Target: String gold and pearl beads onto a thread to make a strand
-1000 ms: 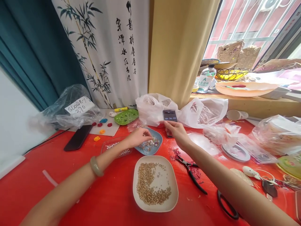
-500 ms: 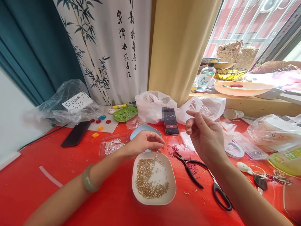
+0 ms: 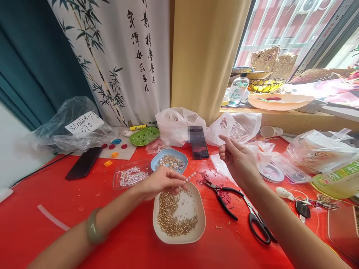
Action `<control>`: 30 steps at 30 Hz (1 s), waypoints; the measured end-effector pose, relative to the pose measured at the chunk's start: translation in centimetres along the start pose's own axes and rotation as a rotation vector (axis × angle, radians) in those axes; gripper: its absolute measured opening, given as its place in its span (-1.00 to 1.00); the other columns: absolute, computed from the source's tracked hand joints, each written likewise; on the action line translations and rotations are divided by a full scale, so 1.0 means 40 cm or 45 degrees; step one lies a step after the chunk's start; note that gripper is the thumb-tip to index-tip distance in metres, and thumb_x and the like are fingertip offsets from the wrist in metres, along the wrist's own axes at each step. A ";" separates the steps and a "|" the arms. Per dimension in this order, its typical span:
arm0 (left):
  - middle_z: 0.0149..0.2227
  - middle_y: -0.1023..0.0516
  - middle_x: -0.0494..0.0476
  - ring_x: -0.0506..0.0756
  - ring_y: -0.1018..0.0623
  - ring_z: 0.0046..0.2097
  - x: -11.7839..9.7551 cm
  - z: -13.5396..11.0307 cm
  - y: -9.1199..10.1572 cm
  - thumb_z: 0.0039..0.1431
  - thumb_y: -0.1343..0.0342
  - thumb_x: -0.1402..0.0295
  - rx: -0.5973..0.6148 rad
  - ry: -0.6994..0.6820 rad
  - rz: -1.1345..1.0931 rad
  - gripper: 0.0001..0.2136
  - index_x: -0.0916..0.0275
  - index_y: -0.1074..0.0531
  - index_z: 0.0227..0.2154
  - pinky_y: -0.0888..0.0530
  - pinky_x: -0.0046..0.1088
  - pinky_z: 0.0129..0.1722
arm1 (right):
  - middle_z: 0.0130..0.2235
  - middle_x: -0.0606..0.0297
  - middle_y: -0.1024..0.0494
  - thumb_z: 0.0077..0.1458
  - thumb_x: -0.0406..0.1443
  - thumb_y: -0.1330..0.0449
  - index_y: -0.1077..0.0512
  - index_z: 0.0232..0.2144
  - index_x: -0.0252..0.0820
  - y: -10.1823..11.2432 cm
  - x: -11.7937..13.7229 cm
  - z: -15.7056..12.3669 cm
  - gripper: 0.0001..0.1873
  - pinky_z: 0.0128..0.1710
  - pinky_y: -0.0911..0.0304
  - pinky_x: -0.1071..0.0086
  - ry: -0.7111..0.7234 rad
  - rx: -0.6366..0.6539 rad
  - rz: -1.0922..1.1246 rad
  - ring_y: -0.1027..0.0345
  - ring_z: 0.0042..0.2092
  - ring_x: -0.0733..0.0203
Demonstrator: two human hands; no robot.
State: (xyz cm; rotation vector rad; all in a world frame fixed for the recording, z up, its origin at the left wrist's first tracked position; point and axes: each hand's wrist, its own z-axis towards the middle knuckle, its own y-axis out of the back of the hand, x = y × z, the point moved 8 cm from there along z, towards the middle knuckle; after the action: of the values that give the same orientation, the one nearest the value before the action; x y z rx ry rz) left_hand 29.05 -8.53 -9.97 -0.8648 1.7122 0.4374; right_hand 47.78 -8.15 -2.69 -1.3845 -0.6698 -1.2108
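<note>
My left hand [image 3: 161,182] pinches a short strand of pearl beads [image 3: 190,176] just above the back rim of a cream dish [image 3: 196,233] full of small gold beads. My right hand [image 3: 238,158] is raised over the red table [image 3: 126,239], fingers curled in a pinch; a thin thread may be in them, too fine to be sure. Behind the left hand sit a blue dish [image 3: 155,161] of mixed beads and a clear tray [image 3: 117,176] of white pearls. A phone [image 3: 198,142] leans on white bags behind.
Red-handled pliers [image 3: 220,192] and black scissors [image 3: 256,224] lie right of the cream dish. A black phone [image 3: 84,167], a green dish [image 3: 144,136] and plastic bags [image 3: 179,125] crowd the back. More bags and plates fill the right side and the window sill.
My right hand left the phone and rose in a pinch. My left hand came back from the blue dish with a pearl strand, now over the cream dish. The view shifted slightly.
</note>
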 end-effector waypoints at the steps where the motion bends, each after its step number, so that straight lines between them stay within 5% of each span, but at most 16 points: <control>1: -0.46 -0.53 0.13 -0.10 -0.37 -0.55 0.004 -0.001 0.004 -0.18 -0.21 0.31 -0.019 0.005 0.022 -0.76 0.34 -0.47 -0.40 -0.33 -0.53 -0.48 | -0.62 0.45 -0.34 -0.08 -0.24 -0.20 -0.42 -0.33 -0.23 0.002 -0.002 0.000 -0.77 -0.61 -0.14 0.63 -0.002 0.002 -0.003 -0.16 -0.61 0.48; 8: -0.55 -0.52 0.08 -0.05 -0.41 -0.54 0.023 -0.018 0.019 -0.17 -0.17 0.31 -0.098 0.028 0.255 -0.81 0.33 -0.48 -0.47 -0.35 -0.52 -0.49 | -0.64 0.48 -0.30 -0.09 -0.18 -0.19 -0.43 -0.30 -0.19 0.020 -0.009 -0.006 -0.72 -0.65 -0.06 0.57 -0.003 -0.015 -0.182 -0.13 -0.62 0.45; 13: -0.52 -0.54 0.08 0.01 -0.47 -0.46 0.028 -0.024 0.038 -0.14 -0.13 0.33 -0.145 -0.022 0.475 -0.84 0.31 -0.48 -0.48 -0.37 -0.48 -0.43 | -0.55 0.40 -0.43 -0.04 -0.16 -0.14 -0.44 -0.30 -0.15 0.051 0.008 -0.005 -0.74 -0.56 -0.12 0.56 0.052 -0.148 -0.373 -0.28 -0.47 0.40; 17: -0.44 -0.55 0.09 0.05 -0.49 -0.37 0.026 -0.027 0.054 -0.11 -0.10 0.34 -0.195 -0.098 0.672 -0.85 0.28 -0.48 -0.46 -0.37 -0.47 -0.37 | -0.38 0.32 -0.52 -0.02 -0.20 -0.14 -0.43 -0.32 -0.12 0.054 0.014 0.002 -0.81 -0.27 -0.25 0.47 0.055 -0.121 -0.196 -0.37 -0.22 0.30; 21: -0.40 -0.56 0.06 0.06 -0.50 -0.34 0.019 -0.033 0.054 -0.08 -0.05 0.37 -0.241 -0.132 0.830 -0.85 0.24 -0.49 -0.45 -0.36 -0.48 -0.35 | -0.49 0.40 -0.43 -0.02 -0.26 -0.16 -0.41 -0.35 -0.12 0.050 0.032 0.009 -0.87 -0.28 -0.30 0.46 0.045 -0.072 -0.034 -0.38 -0.35 0.35; 26: -0.41 -0.56 0.03 0.04 -0.50 -0.37 0.003 -0.041 0.035 -0.07 -0.03 0.39 -0.287 -0.178 0.973 -0.85 0.23 -0.50 -0.47 -0.35 -0.51 -0.37 | -0.65 0.51 -0.06 0.03 -0.32 -0.09 -0.40 -0.38 -0.08 0.029 0.100 -0.002 -0.91 -0.68 -0.13 0.55 0.138 0.026 0.007 -0.03 -0.65 0.42; 30: -0.40 -0.55 0.02 0.04 -0.49 -0.35 0.002 -0.040 0.010 -0.04 0.01 0.42 -0.270 -0.242 1.097 -0.84 0.21 -0.49 -0.48 -0.34 -0.51 -0.34 | -0.65 0.50 0.11 0.04 -0.40 -0.06 -0.38 -0.48 -0.12 0.011 0.158 -0.030 -0.86 -0.77 0.12 0.56 0.165 0.025 0.097 0.24 -0.68 0.43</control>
State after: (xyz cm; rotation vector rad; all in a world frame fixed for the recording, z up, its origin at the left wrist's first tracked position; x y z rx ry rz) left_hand 27.69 -9.36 -9.58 -0.1658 1.8145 1.2479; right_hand 49.81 -10.91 2.78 -1.2922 -0.5326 -1.2188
